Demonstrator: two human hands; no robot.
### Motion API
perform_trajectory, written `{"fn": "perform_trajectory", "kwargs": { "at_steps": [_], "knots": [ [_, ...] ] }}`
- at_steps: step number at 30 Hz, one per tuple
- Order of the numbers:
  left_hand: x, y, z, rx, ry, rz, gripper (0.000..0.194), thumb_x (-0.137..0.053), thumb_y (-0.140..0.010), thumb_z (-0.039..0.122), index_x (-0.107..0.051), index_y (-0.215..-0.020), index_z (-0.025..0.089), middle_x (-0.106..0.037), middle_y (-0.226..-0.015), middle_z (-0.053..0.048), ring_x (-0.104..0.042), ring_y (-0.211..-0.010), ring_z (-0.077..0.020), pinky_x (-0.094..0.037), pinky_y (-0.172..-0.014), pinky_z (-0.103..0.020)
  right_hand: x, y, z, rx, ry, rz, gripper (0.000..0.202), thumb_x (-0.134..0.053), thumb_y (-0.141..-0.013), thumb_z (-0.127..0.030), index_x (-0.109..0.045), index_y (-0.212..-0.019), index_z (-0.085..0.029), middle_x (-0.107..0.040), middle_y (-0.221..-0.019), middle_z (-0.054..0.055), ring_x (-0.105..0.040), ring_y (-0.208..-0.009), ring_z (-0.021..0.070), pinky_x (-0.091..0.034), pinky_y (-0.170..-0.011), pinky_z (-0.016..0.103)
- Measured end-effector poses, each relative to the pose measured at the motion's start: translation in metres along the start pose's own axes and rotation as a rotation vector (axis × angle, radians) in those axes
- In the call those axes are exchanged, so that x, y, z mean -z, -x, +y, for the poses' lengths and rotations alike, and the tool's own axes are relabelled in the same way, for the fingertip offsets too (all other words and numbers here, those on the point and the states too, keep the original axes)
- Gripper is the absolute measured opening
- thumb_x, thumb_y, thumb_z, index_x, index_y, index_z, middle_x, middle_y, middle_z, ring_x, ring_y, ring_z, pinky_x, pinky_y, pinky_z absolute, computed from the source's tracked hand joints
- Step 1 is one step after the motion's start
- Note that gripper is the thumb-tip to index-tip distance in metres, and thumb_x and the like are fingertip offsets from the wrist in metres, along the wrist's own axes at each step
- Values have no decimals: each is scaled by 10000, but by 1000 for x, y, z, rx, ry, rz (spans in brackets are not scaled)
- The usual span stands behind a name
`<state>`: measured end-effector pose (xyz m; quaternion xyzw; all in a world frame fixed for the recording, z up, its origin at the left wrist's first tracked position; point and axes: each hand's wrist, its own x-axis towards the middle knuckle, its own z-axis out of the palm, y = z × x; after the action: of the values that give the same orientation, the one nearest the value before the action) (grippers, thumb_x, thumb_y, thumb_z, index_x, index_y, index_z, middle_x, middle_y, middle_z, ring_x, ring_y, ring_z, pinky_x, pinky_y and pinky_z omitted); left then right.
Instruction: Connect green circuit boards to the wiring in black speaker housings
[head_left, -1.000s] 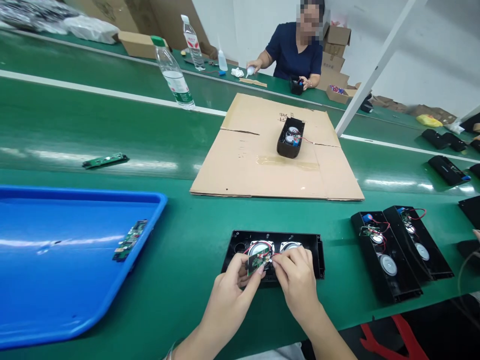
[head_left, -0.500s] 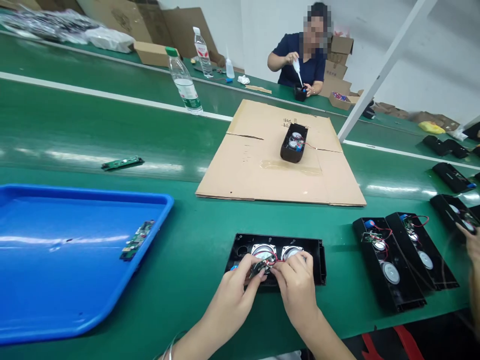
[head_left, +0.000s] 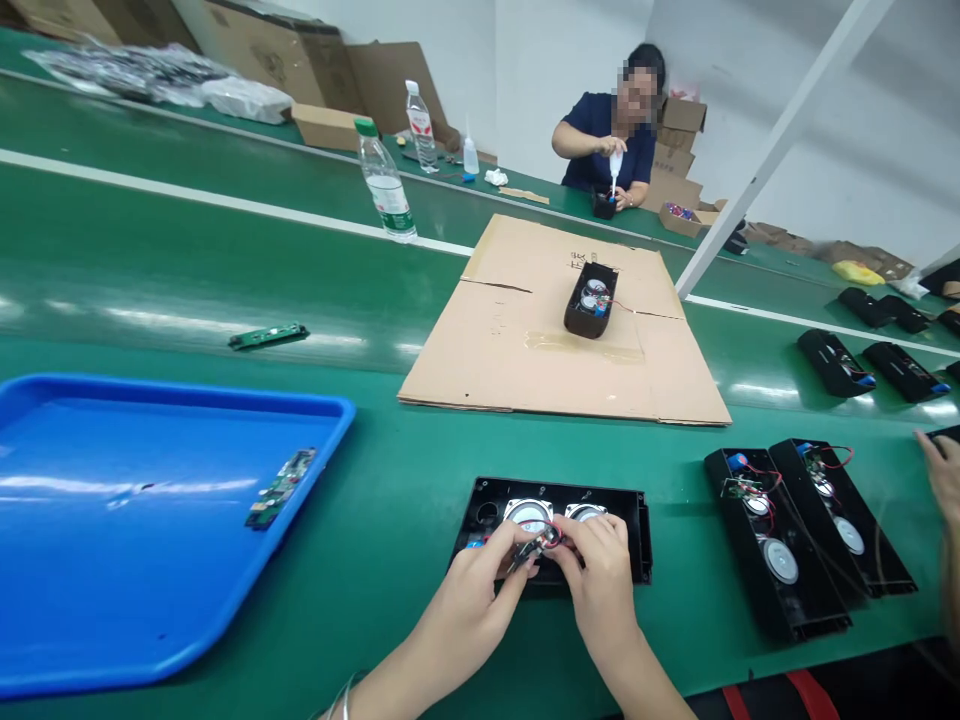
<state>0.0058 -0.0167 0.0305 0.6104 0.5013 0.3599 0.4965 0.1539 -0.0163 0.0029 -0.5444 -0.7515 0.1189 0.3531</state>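
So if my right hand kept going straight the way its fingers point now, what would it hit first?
The right hand points up-left at the small circuit board pinched with the left hand; beyond it, probably the left speaker in the black housing.

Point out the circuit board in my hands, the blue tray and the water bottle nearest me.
circuit board (head_left: 531,549), head view, on its dark edge between the fingertips.
blue tray (head_left: 330,440), head view, on its right rim.
water bottle (head_left: 384,185), head view, on its label.

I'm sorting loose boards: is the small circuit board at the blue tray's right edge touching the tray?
Touching. The head view shows the circuit board lying propped on the blue tray against its right rim, no gap.
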Motion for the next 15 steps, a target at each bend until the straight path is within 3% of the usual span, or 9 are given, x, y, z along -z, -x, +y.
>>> {"fn": "perform_trajectory", "kwargs": {
  "at_steps": [3,6,8,10,12,15],
  "knots": [
    [0,-1,6,88,166,39,89,-504,-796,294,-549,-768,223,-664,-709,-1,-656,-673,-188,-566,-649,-284,3,0,0,-56,-13,-46,158,-544,-857,-183,-619,-994,-206,-625,-748,12,-568,-691,163,-459,-669,311],
    [2,2,10,153,239,59,103,-534,-779,319,-547,-795,218,-687,-767,-13,-678,-758,-211,-583,-695,-310,19,-3,6,-108,-10,-136,355,-675,-745,-151,-589,-1083,-220,-623,-892,33,-589,-811,185,-507,-690,302],
    [5,4,9,181,203,65,137,-542,-779,350,-550,-817,219,-707,-808,-20,-686,-796,-220,-585,-707,-308,33,-7,13,-90,52,-152,498,-748,-676,-193,-563,-1136,-227,-571,-1108,83,-555,-1012,234,-507,-814,361],
    [7,4,7,202,178,77,194,-556,-763,411,-547,-798,220,-722,-820,-23,-695,-798,-229,-593,-699,-306,45,-12,21,4,138,-206,737,-817,-580,-314,-493,-1235,-225,-412,-1333,141,-398,-1227,310,-408,-962,487],
    [9,1,6,221,183,105,265,-568,-738,483,-536,-773,223,-732,-814,-25,-703,-790,-240,-603,-688,-307,52,-18,26,129,207,-331,1031,-850,-455,-434,-371,-1340,-210,-274,-1424,189,-253,-1309,365,-262,-1018,604],
    [9,-1,5,256,186,126,385,-596,-676,592,-527,-775,227,-741,-753,-32,-710,-774,-270,-612,-664,-312,53,-24,28,208,286,-454,1164,-866,-374,-440,-314,-1370,-203,-398,-1333,210,-353,-1242,374,-200,-994,665]
  ]
}}
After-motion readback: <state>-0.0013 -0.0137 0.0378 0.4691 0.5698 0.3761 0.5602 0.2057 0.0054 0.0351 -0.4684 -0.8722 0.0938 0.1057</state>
